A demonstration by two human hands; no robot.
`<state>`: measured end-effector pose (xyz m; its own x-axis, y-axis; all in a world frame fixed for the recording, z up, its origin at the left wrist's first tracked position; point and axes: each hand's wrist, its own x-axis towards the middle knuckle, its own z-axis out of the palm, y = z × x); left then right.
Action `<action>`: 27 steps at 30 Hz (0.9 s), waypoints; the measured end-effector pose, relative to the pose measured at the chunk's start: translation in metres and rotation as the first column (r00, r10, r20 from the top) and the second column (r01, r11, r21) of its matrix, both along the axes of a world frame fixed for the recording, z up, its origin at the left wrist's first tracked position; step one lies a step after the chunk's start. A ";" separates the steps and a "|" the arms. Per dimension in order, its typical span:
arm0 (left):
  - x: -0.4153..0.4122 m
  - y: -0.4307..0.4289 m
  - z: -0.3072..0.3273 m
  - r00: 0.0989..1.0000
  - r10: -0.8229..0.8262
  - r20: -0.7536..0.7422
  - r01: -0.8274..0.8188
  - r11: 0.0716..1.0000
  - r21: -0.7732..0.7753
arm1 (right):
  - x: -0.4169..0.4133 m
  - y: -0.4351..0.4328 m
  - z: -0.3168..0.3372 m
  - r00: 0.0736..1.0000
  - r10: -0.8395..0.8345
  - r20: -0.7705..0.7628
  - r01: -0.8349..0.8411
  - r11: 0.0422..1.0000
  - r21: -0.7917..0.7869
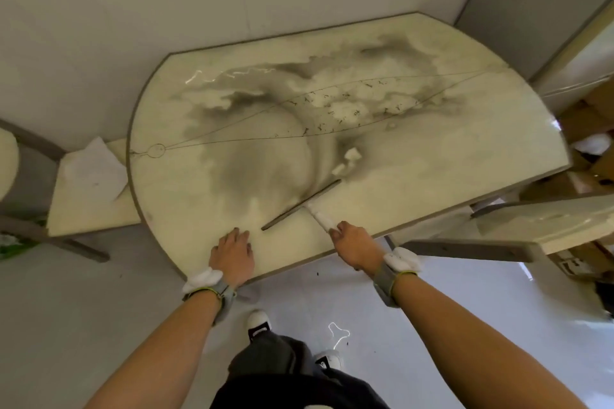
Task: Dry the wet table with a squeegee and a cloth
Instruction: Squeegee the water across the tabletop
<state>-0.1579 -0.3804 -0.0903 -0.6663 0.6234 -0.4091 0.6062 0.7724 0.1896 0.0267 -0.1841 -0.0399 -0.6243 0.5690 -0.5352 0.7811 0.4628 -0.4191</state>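
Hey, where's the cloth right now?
In the head view, the cloth lies on the chair seat at the table's left end, far from both hands.

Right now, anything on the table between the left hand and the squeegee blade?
No. In the head view, only bare tabletop separates the left hand from the near end of the squeegee blade. The right hand holds the handle.

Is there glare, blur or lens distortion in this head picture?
In the head view, white glare streaks lie on the wet table at its far left; wide-angle distortion bows the table edge and walls; the squeegee and the right hand look soft, slightly blurred.
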 end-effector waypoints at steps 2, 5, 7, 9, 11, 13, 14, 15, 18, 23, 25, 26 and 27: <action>-0.009 -0.006 0.004 1.000 0.006 0.004 -0.006 1.000 0.003 | -0.021 -0.001 0.004 0.999 -0.043 -0.020 0.043 0.999 -0.020; -0.023 -0.011 0.007 1.000 0.002 0.007 -0.002 1.000 0.010 | -0.027 0.001 0.012 0.999 -0.032 -0.030 0.031 0.999 -0.032; -0.030 -0.011 0.006 1.000 -0.022 0.001 0.022 1.000 0.019 | -0.011 0.004 0.016 0.998 -0.027 -0.057 0.023 0.998 -0.060; -0.035 -0.007 0.003 0.999 -0.050 0.005 0.050 0.998 0.029 | 0.016 0.005 0.021 0.997 -0.046 -0.062 0.041 0.995 -0.090; -0.038 -0.004 0.000 0.997 -0.076 0.024 0.076 0.997 0.035 | 0.044 0.002 0.025 0.998 -0.034 -0.043 0.030 0.995 -0.100; -0.041 -0.001 -0.004 0.995 -0.086 0.045 0.083 0.995 0.058 | 0.060 -0.007 0.027 1.000 -0.007 -0.004 0.007 0.994 -0.112; -0.044 0.000 -0.005 0.995 -0.081 0.051 0.076 0.994 0.082 | 0.061 -0.013 0.027 1.000 -0.004 0.013 0.006 0.993 -0.119; -0.046 0.000 -0.005 0.996 -0.072 0.056 0.066 0.992 0.109 | 0.057 -0.019 0.025 1.000 -0.006 0.017 0.008 0.992 -0.128; -0.058 -0.005 -0.001 0.996 -0.069 0.053 0.060 0.984 0.167 | 0.024 -0.040 0.018 1.000 -0.031 -0.001 0.031 0.989 -0.143; -0.092 -0.030 0.002 1.000 -0.022 0.001 0.021 0.991 0.130 | -0.059 -0.072 0.000 0.988 -0.153 -0.026 0.148 0.982 -0.118; -0.102 -0.039 0.001 1.000 0.011 -0.016 -0.009 0.995 0.101 | -0.089 -0.079 -0.006 0.988 -0.152 -0.021 0.151 0.987 -0.055; -0.106 -0.043 0.001 0.999 0.021 -0.026 -0.018 0.995 0.094 | -0.101 -0.082 -0.006 0.985 -0.170 -0.029 0.169 0.985 -0.030; -0.108 -0.045 0.000 0.999 0.026 -0.036 -0.023 0.995 0.094 | -0.110 -0.082 -0.007 0.980 -0.196 -0.041 0.195 0.980 -0.025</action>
